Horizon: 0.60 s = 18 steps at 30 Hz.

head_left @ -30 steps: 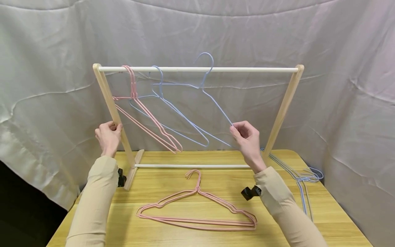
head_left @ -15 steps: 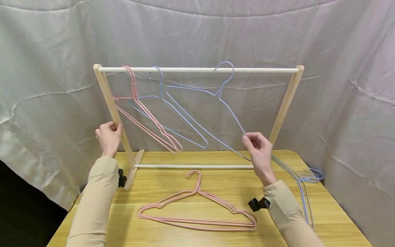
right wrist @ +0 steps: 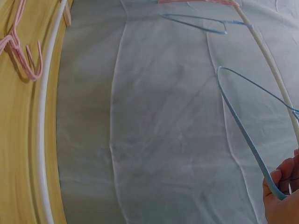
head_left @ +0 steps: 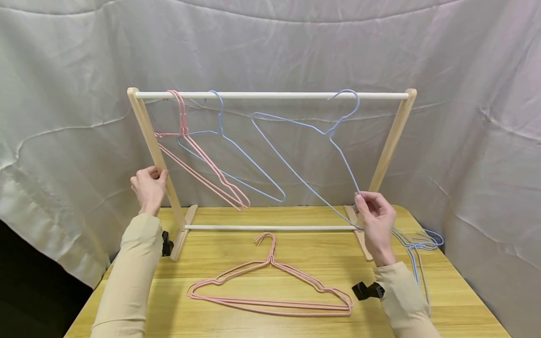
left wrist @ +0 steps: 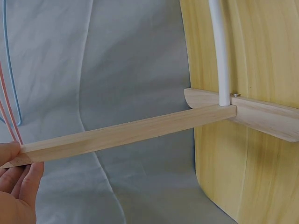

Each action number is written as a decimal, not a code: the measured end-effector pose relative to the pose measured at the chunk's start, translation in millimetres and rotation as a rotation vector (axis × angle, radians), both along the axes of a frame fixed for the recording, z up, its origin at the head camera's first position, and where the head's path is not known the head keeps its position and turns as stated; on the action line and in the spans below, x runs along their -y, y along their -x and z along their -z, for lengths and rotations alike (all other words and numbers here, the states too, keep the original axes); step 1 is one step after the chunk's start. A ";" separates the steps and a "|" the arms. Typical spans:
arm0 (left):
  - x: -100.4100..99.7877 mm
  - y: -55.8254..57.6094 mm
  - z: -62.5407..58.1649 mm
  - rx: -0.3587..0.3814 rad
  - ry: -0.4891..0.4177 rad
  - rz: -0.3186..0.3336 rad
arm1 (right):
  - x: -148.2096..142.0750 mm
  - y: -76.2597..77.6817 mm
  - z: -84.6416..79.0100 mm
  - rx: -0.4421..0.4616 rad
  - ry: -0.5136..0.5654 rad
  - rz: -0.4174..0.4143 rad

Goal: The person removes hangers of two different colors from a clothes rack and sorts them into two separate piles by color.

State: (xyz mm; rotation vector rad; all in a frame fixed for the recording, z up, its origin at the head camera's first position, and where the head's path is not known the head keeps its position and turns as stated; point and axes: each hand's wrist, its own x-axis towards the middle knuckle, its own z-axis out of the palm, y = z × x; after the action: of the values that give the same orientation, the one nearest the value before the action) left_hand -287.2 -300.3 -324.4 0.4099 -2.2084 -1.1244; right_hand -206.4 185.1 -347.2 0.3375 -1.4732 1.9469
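Observation:
My left hand (head_left: 149,188) grips the left wooden post (head_left: 146,126) of a small garment rack between thumb and fingers; the left wrist view shows the post (left wrist: 117,136) running down to its foot. With my right hand (head_left: 376,223) I pinch the lower right shoulder of a blue wire hanger (head_left: 329,133), which tilts down to the right. Its hook crosses the white top bar (head_left: 274,95) near the right end; whether it bears on the bar is hard to tell. Another blue hanger (head_left: 220,119) and some pink hangers (head_left: 183,119) hang farther left.
Several pink hangers (head_left: 271,259) lie stacked on the wooden table (head_left: 236,326) in front of the rack. Blue and grey hangers (head_left: 414,246) lie at the table's right side, partly behind my right arm. A white lower bar (head_left: 270,227) joins the rack's feet. Grey curtain (head_left: 270,51) hangs behind.
My right hand has moved right and down, bringing the blue hanger toward the right end of the top bar, its hook lower than before. My left hand stays on the post.

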 end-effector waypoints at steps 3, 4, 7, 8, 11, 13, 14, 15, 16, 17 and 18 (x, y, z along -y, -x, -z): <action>-0.3 -0.4 -0.3 -0.004 0.003 -0.004 | -8.1 -2.6 3.2 -0.020 0.033 0.005; -0.6 -0.7 -0.5 -0.006 0.003 -0.005 | -10.8 -3.5 4.3 -0.025 0.047 0.007; -1.1 -1.1 -0.9 -0.001 0.003 -0.007 | -17.7 -5.8 8.6 -0.068 0.110 -0.019; -1.1 -1.3 -1.0 0.003 0.001 -0.006 | -19.8 -6.2 10.4 -0.092 0.136 -0.036; -1.2 -1.8 -1.4 0.017 -0.006 0.000 | -25.8 -7.2 15.2 -0.164 0.213 -0.091; -1.1 -1.8 -1.4 0.020 -0.010 0.002 | -30.4 -7.9 17.9 -0.182 0.225 -0.077; -1.1 -1.8 -1.3 0.019 -0.010 0.002 | -32.9 -8.1 19.1 -0.186 0.233 -0.066; -1.1 -1.8 -1.3 0.019 -0.009 0.002 | -35.4 -8.7 20.1 -0.182 0.237 -0.048; -1.1 -1.8 -1.2 0.017 -0.007 0.001 | -38.0 -9.2 21.2 -0.182 0.241 -0.032; -1.1 -1.7 -1.1 0.016 -0.005 0.000 | -40.6 -9.6 22.4 -0.191 0.250 -0.024; -1.2 -1.9 -1.1 0.014 -0.006 -0.001 | -43.2 -10.3 23.5 -0.191 0.250 -0.008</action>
State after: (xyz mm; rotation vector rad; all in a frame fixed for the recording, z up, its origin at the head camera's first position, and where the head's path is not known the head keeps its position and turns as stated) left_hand -285.3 -299.1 -323.3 0.4225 -2.2168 -1.1312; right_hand -196.1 228.3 -370.7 0.4043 -1.0953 2.0170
